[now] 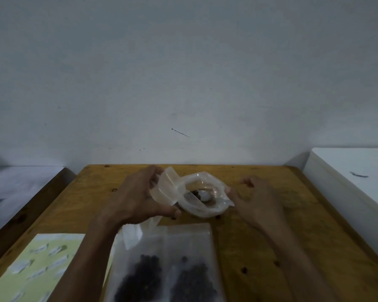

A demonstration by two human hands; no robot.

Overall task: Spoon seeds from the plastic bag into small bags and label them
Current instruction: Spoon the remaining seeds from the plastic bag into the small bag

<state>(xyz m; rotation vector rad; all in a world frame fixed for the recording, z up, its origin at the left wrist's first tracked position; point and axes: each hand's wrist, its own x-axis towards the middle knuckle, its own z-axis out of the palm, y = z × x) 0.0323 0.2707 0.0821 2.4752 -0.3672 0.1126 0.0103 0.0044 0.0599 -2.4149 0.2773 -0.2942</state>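
A wooden table [260, 236] is standing against a plain pale wall [183, 73], dimly lit, with a white surface off to its right and a grey one to its left.

Nearest the camera, two small bags [168, 269] are lying flat side by side, each already holding a dark heap of seeds [144, 277], their lower edges running out of the picture. To their left a label sheet [37, 267] is lying on the table, its stickers too blurred to read.

Farther back, at mid-table, the plastic bag [196, 192] is sitting with its mouth rolled down into a wide ring facing up. The left hand [138, 197] is curling around the left side of it, thumb and fingers closed on a folded flap of the plastic. The right hand [258, 201] is resting just right of the ring, fingers loosely bent; its fingertips are touching or pinching the rim, but which cannot be told.

Inside the ring something pale and rounded is lying among dark seeds; it is probably the spoon [204, 195], though its handle is hidden. It is lying between the hands, somewhat nearer the right one, so a reach for it would likely go in from the right, over the rim.
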